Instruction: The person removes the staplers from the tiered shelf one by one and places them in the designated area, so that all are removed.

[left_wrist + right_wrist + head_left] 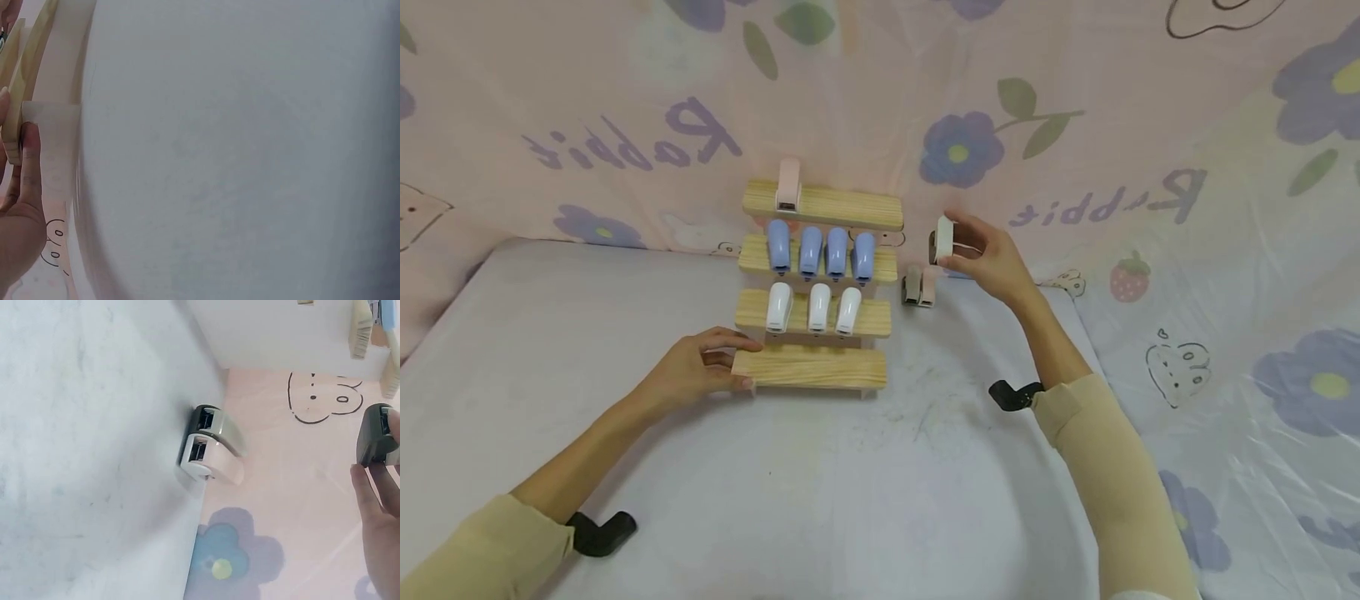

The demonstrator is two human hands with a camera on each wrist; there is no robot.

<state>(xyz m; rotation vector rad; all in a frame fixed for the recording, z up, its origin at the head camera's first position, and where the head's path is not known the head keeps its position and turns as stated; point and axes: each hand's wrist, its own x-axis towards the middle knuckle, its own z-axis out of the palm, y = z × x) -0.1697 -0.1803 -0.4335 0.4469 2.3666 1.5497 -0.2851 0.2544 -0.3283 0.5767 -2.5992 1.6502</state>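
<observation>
My right hand [992, 257] pinches a small stapler [945, 240] with a pale top and a dark base, raised to the right of a tiered wooden rack [808, 368]. In the right wrist view this stapler [374, 434] shows its dark underside. My left hand [694, 367] grips the left end of the rack's lowest board; the left wrist view shows fingers [30, 169] against the board's underside. On the rack stand a pink stapler [788, 183] on the top tier, several blue staplers [810, 250] below it, and three white staplers [819, 308] on the tier under those.
Beside the rack, a grey stapler [912, 286] and a pink stapler [928, 287] stand side by side on the white tabletop [850, 500]. A patterned curtain [865, 108] hangs close behind the rack. Black wrist mounts [602, 533] stick out from both sleeves.
</observation>
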